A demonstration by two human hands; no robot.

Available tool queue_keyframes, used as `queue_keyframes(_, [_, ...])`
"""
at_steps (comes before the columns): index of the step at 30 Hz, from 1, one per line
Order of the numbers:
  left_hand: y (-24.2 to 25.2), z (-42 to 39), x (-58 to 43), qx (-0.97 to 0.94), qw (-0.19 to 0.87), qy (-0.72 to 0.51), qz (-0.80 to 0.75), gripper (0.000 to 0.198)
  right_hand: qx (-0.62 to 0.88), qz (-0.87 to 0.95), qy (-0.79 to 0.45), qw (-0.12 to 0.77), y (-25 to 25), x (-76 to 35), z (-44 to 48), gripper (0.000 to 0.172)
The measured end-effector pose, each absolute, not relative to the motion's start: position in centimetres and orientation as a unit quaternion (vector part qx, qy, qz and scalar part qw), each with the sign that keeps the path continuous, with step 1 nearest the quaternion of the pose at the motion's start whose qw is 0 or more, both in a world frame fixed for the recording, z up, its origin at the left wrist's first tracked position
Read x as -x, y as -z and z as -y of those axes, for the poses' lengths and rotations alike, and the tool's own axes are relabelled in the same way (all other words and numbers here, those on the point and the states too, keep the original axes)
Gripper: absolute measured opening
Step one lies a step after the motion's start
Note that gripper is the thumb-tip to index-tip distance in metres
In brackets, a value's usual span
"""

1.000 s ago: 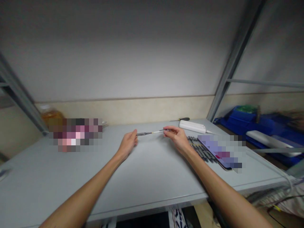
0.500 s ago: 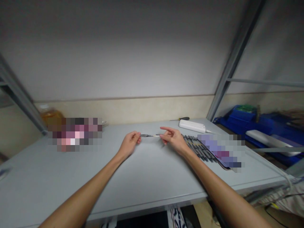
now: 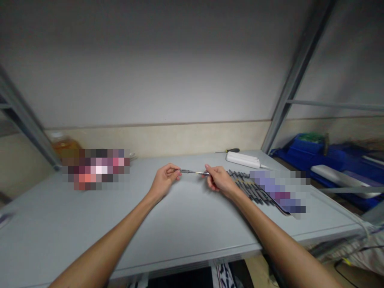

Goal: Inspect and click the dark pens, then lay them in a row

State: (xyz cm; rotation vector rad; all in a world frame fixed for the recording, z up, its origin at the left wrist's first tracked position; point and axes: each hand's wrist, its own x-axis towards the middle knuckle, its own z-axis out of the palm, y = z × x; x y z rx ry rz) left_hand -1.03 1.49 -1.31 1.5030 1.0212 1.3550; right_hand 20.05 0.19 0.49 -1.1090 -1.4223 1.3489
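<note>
A slim pen (image 3: 192, 172) spans the gap between my two hands above the table, nearly level, with dark ends and a paler metallic middle. My left hand (image 3: 167, 179) pinches its left end between thumb and fingers. At the right end, my right hand (image 3: 220, 178) is closed on it, thumb uppermost and fingers curled beneath. Whether it is one piece or parts joined together I cannot tell. Just right of my right hand, several similar dark pens (image 3: 255, 191) lie side by side on the grey table (image 3: 186, 220), partly hidden by that hand.
A white power strip (image 3: 243, 159) and a screwdriver (image 3: 232, 151) lie at the back right. A blurred-out flat purple item (image 3: 270, 186) is beside the pens. A bottle of amber liquid (image 3: 64, 146) stands back left, behind a blurred-out pinkish item (image 3: 99, 170). Metal posts (image 3: 285, 88) frame the table.
My right hand's stretched index finger has curled in, and its thumb now points up along the pen. The gap between my hands shows more of the pen. My left hand has barely shifted.
</note>
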Motion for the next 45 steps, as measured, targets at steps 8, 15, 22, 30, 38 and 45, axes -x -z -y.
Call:
queue_keyframes(8, [1.1, -1.6, 1.3, -0.533, 0.458, -0.577, -0.416, 0.031, 0.419, 0.579, -0.494, 0.496, -0.5, -19.8, -0.6, 0.037])
queue_keyframes(15, [1.1, -1.5, 1.2, -0.533, 0.483, -0.560, -0.411, 0.032, 0.435, 0.602, -0.478, 0.468, -0.6, -19.8, -0.5, 0.041])
queue_keyframes(22, [0.8, -1.4, 1.1, -0.507, 0.510, -0.565, -0.404, 0.034, 0.449, 0.596, -0.441, 0.499, -0.8, -20.1, -0.6, 0.036])
queue_keyframes(30, [1.1, -1.4, 1.2, -0.512, 0.511, -0.561, -0.403, 0.034, 0.447, 0.632, -0.421, 0.472, 0.0, -20.6, -1.2, 0.038])
queue_keyframes(38, [0.7, -1.3, 1.0, -0.506, 0.509, -0.563, -0.410, 0.033, 0.452, 0.637, -0.399, 0.480, -0.3, -20.4, -1.0, 0.038])
queue_keyframes(45, [0.8, -1.4, 1.3, -0.502, 0.512, -0.560, -0.416, 0.031, 0.465, 0.703, -0.294, 0.450, -0.5, -20.6, -0.7, 0.027])
